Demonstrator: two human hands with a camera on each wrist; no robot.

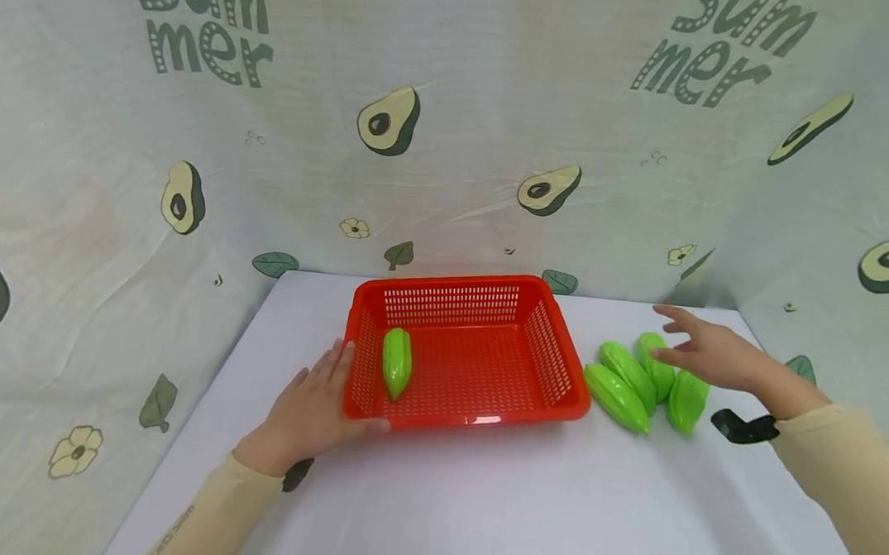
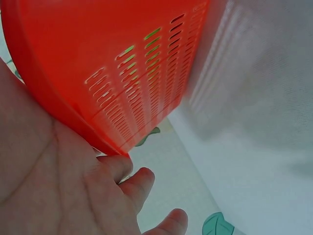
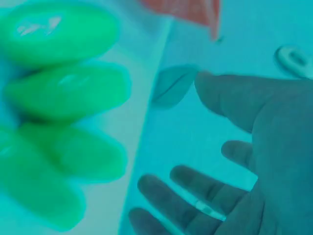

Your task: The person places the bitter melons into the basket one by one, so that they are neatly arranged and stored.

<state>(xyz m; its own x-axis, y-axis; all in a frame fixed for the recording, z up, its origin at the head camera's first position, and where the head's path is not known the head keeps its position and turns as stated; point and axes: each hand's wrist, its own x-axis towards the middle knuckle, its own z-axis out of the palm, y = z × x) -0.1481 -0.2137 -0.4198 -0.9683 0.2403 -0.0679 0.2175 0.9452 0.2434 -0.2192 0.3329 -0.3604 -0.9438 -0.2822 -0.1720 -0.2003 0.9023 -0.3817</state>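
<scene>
A red plastic basket [image 1: 476, 411] with slotted sides stands on the table. One glossy green star fruit [image 1: 397, 363] lies inside it, near the left wall. My left hand [image 1: 316, 404] rests on the basket's front left corner, its fingers extended along the rim; the left wrist view shows the palm against the basket's red side [image 2: 63, 58]. Over several more star fruit [image 1: 618, 397], grouped to the right of the basket, hovers my right hand [image 1: 717, 353], with nothing in it. In the right wrist view its fingers are spread apart from the fruit [image 3: 63, 90].
The white table [image 1: 479, 502] extends in front of the basket. Behind and beside it hangs a pale cloth [image 1: 466, 129] printed with avocados, leaves and lettering. Dark straps [image 1: 743, 427] sit at both wrists.
</scene>
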